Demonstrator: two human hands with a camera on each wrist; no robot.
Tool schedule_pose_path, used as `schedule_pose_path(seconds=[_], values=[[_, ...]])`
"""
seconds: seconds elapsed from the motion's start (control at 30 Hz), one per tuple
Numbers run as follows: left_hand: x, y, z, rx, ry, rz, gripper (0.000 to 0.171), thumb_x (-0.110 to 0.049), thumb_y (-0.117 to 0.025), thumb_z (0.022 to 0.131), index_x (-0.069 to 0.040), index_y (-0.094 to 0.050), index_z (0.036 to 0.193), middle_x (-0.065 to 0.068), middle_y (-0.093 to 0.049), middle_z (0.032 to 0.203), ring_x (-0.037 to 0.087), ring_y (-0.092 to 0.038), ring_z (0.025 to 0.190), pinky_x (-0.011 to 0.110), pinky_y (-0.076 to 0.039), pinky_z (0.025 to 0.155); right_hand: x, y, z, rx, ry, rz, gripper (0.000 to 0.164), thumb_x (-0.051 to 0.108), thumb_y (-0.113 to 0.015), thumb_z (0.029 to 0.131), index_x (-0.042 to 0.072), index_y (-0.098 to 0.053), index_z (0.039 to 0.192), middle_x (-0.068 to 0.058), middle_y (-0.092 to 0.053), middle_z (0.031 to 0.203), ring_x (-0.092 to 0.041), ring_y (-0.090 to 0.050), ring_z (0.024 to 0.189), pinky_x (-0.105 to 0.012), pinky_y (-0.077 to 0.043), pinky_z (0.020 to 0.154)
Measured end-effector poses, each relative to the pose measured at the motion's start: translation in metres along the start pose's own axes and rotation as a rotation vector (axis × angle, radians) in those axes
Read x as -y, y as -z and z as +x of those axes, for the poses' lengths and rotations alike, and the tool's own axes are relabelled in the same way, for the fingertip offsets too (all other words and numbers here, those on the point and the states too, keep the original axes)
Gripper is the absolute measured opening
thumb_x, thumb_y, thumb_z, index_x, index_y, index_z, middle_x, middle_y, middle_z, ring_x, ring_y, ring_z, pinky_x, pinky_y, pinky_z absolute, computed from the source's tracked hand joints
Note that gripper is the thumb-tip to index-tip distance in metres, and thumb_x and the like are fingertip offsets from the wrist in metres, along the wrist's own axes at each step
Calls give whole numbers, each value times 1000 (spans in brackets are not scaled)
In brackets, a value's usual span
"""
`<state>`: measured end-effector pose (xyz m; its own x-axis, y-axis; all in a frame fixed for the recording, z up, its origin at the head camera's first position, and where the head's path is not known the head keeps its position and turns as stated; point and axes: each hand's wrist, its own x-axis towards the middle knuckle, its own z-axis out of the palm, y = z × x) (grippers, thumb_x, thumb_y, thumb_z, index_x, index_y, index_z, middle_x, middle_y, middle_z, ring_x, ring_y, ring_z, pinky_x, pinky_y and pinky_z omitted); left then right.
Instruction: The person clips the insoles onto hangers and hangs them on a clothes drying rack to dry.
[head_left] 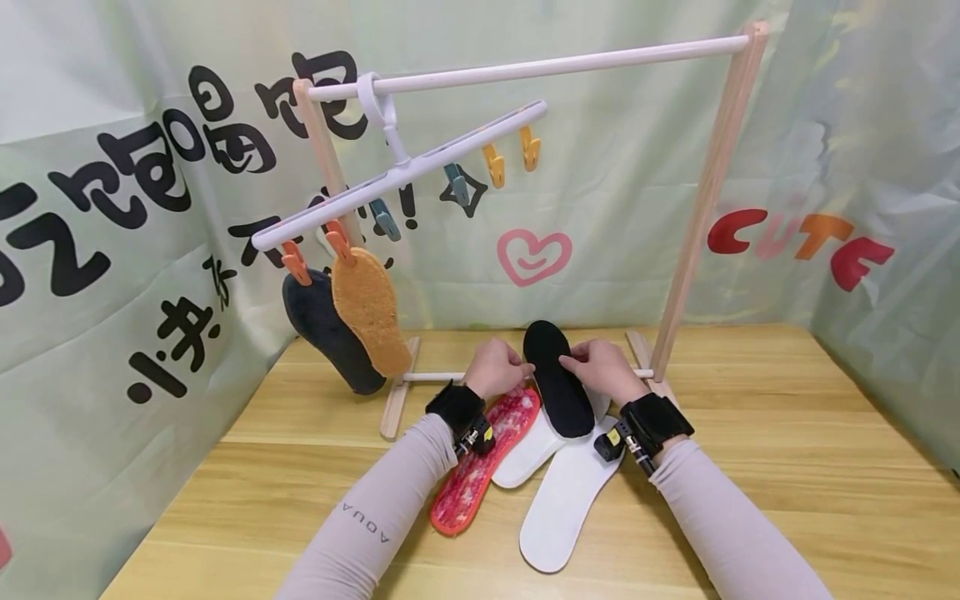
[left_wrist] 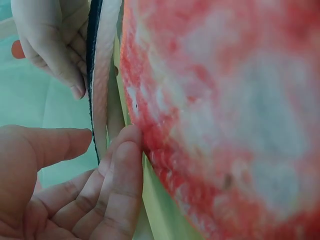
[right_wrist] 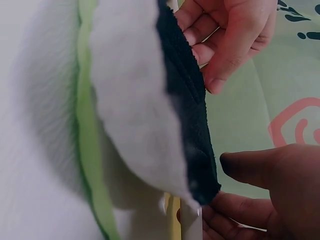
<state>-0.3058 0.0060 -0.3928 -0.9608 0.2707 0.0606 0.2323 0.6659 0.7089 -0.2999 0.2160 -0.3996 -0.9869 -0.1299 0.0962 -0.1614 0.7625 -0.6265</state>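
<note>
A black insole (head_left: 558, 383) lies over the white ones, its far end tipped up, held between my two hands. My left hand (head_left: 495, 369) pinches its left edge, thumb on the black face and fingers behind. On the opposite edge, my right hand (head_left: 602, 369) has thumb and fingers at the rim. A pale layer (right_wrist: 132, 100) shows against the black one in the right wrist view. Close by the left hand is a red patterned insole (head_left: 487, 462). Two white insoles, one nearer (head_left: 566, 500) and one partly covered (head_left: 525, 454), spread beneath on the wooden table (head_left: 750, 500).
A rack with a white bar (head_left: 562, 65) spans the table. From it hangs a tilted clip hanger (head_left: 405, 171) at left. Orange clips hold a dark insole (head_left: 330, 333) and a tan one (head_left: 369, 308); teal and yellow clips (head_left: 493, 165) hang further right.
</note>
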Motion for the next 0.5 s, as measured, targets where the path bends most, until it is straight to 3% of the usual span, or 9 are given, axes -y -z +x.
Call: schedule_pose_path(seconds=[0.3,0.5], values=[[-6,-3,-3,12,-11,-5,28,-20,-76,101,-1,-82,82,14,-79,72,25,-80,67,17,-51,57,0,0,2,9,4,12,41,29,-65,108,-7,-73,127,-25,-76,121,-38,-72,107,-50,-58,94],[-8,-3,-3,-7,-13,-64,27,-18,-76,102,0,-82,83,14,-79,74,27,-80,68,19,-56,56,-1,-1,1,-3,-2,47,39,28,-65,108,-6,-74,127,-24,-77,119,-37,-72,107,-49,-58,93]])
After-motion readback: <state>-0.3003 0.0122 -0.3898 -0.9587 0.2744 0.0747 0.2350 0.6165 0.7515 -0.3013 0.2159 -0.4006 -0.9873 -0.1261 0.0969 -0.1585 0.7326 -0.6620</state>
